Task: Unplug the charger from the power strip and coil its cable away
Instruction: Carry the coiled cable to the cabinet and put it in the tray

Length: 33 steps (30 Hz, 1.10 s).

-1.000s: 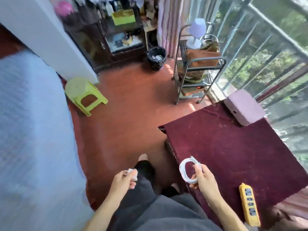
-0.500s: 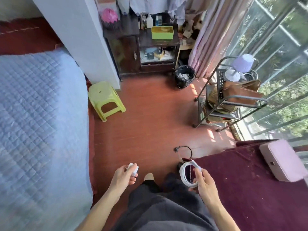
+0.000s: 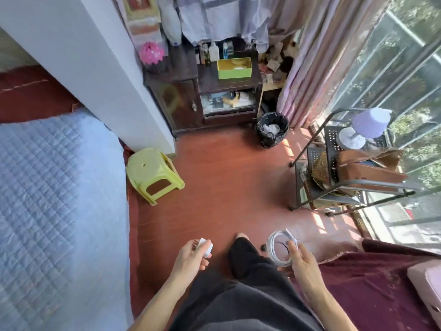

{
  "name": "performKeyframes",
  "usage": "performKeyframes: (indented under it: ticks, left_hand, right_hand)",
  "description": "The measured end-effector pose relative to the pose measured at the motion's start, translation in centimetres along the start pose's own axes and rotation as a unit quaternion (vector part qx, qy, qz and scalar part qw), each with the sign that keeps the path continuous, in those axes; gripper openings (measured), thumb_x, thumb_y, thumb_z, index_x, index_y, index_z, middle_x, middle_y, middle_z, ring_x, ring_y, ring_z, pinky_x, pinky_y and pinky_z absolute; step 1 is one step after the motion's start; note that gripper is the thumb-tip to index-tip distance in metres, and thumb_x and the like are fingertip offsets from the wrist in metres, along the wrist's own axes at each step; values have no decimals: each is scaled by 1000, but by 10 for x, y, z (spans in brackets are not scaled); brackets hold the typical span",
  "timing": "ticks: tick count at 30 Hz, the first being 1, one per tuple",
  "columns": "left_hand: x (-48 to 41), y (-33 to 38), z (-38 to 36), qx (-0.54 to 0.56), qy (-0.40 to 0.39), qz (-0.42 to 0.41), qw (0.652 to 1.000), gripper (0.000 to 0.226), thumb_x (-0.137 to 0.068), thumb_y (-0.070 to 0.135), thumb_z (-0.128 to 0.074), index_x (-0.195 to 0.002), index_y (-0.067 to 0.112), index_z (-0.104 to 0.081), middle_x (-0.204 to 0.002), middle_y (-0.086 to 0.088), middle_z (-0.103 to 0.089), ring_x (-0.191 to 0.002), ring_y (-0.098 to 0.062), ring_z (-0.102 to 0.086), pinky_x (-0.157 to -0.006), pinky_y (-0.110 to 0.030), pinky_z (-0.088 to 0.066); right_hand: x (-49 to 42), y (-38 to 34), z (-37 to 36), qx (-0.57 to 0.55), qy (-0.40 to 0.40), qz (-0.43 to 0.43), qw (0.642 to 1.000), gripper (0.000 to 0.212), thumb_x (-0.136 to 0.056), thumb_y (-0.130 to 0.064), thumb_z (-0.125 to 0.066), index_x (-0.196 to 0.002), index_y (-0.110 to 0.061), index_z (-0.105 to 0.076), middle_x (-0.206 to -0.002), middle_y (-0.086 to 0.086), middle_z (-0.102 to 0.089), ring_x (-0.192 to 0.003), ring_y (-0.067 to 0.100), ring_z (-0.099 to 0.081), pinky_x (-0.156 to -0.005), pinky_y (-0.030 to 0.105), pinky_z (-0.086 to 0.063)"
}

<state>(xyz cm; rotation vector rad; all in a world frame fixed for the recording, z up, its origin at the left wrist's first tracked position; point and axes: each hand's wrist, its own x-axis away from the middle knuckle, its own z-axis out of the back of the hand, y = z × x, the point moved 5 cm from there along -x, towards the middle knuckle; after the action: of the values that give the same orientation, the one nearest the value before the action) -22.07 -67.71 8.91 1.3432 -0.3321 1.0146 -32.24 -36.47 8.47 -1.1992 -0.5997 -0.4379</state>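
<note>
The left hand (image 3: 191,256) gripped the charger (image 3: 205,247) and the right hand (image 3: 303,259) pinched the coiled cable (image 3: 274,249), both well short of the green stool (image 3: 152,173).

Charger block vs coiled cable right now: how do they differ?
The charger block is a small solid white piece in the left hand; the coiled cable is an open ring of thin loops in the right hand. The block is mostly hidden by fingers; the coil shows nearly whole. Both are white and held above the floor.

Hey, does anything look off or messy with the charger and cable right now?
Nothing stands out. The left hand holds the white charger; the right hand holds the white cable in a neat coil, one short end poking up.
</note>
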Motion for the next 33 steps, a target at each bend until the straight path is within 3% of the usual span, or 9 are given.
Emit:
performKeyframes:
  ticks: [2,6,9,13,17,21,25,30,33]
  left_hand:
    - [-17,33,4,2,5,-13,1000,31,-92,42,-65,-98,12,-70,-81,-3,-77,-63,-8,-67,-61,-22,-55]
    - [-46,84,17,23,26,-32,999,25,-96,36,-65,-101,13,-71,-87,-9,-78,-64,-8,-69,-61,-23,-56]
    - [-73,105,29,45,40,-19,998,22,-96,32,-67,-101,11,-71,-84,-8,-78,-61,-8,-68,-58,-22,-56]
    - [-122,124,45,47,41,4,998,21,-97,31,-66,-100,10,-70,-84,-10,-78,-62,-10,-68,-59,-23,-55]
    - [-180,158,71,34,31,12,999,27,-92,38,-69,-97,11,-73,-83,-11,-79,-59,-10,-69,-57,-25,-55]
    - [-237,217,91,17,12,-6,1000,38,-73,56,-66,-85,20,-73,-81,-11,-78,-57,-10,-68,-55,-26,-54]
    - [-283,283,99,0,-12,-37,999,22,-75,58,-63,-70,39,-73,-83,-9,-77,-57,-8,-67,-60,-29,-55]
    - [-338,344,91,16,-16,-26,999,41,-74,59,-69,-92,22,-72,-86,-7,-80,-61,-10,-70,-59,-28,-57]
    - [-368,371,74,9,-17,-16,1000,38,-83,50,-69,-100,16,-70,-84,-7,-80,-61,-11,-70,-58,-27,-55]
  right_hand:
    - [-27,-32,-8,10,-11,13,1000,27,-109,-42,-54,-105,-21,-71,-68,1,-70,-52,17,-73,-46,23,-54]
    - [-72,-97,-29,37,-33,35,998,28,-110,-46,-51,-104,-23,-66,-70,2,-68,-71,38,-78,-57,32,-57]
    - [-104,-132,-48,38,-45,36,998,29,-110,-44,-50,-101,-19,-62,-60,-2,-71,-57,26,-78,-46,23,-55]
    - [-143,-167,-77,43,-54,30,997,28,-110,-44,-50,-102,-20,-62,-68,1,-68,-60,27,-79,-50,27,-53]
    - [-182,-202,-107,38,-59,11,997,28,-111,-42,-49,-106,-18,-63,-76,11,-65,-56,20,-76,-48,21,-54]
    - [-220,-245,-126,11,-28,20,999,28,-110,-45,-52,-110,-22,-67,-78,6,-69,-57,13,-74,-61,35,-61]
    - [-255,-288,-135,-14,2,31,999,28,-110,-47,-51,-109,-25,-68,-70,-4,-75,-57,18,-74,-62,40,-59]
    - [-304,-337,-139,-31,29,35,998,25,-109,-48,-52,-105,-31,-71,-70,-8,-75,-58,18,-75,-61,38,-61]
    - [-341,-359,-139,-42,34,17,998,26,-109,-45,-54,-103,-29,-73,-69,-7,-75,-59,23,-77,-63,38,-62]
